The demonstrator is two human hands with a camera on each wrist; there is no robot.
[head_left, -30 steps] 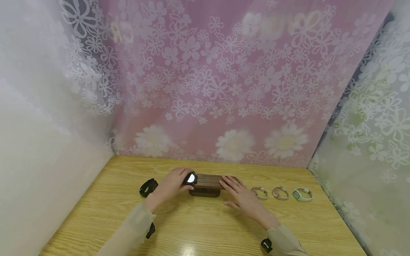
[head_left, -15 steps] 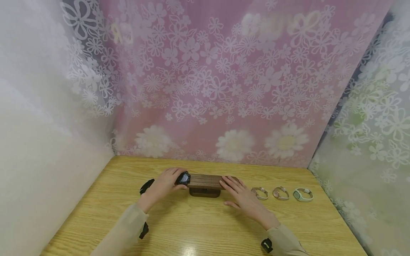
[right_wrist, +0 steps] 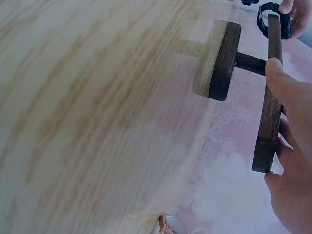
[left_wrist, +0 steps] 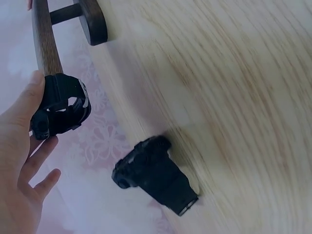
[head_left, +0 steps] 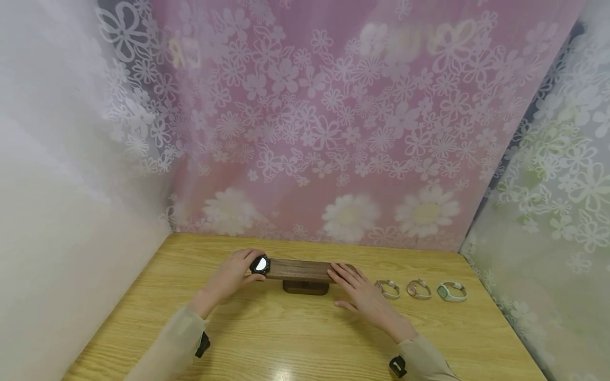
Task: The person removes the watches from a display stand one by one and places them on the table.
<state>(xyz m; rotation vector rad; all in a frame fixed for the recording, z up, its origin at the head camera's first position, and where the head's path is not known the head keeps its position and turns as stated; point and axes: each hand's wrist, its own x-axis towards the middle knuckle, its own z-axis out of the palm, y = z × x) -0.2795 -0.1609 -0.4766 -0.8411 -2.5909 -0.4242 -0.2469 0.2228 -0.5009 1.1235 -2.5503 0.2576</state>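
In the head view my left hand [head_left: 229, 275] holds a black wristwatch [head_left: 260, 264] between thumb and fingers at the left end of a dark wooden watch stand's bar [head_left: 300, 270]. The left wrist view shows the watch's strap closed in a loop [left_wrist: 61, 102], right at the bar's tip. My right hand [head_left: 364, 299] rests on the bar's right part, its fingers laid over the top and the thumb in front. A second black watch [left_wrist: 156, 173] lies on the table; my left hand and arm hide it in the head view.
The stand's base [head_left: 305, 287] sits on the light wooden table [head_left: 305, 333]. To the right stand three lighter watches: one pinkish [head_left: 389, 289], another pinkish [head_left: 419, 289] and a pale green one [head_left: 452, 291]. A flowered pink curtain [head_left: 310, 132] hangs behind.
My left hand has moved left along the bar with the black watch, baring more of the bar. The right hand has stayed in place.
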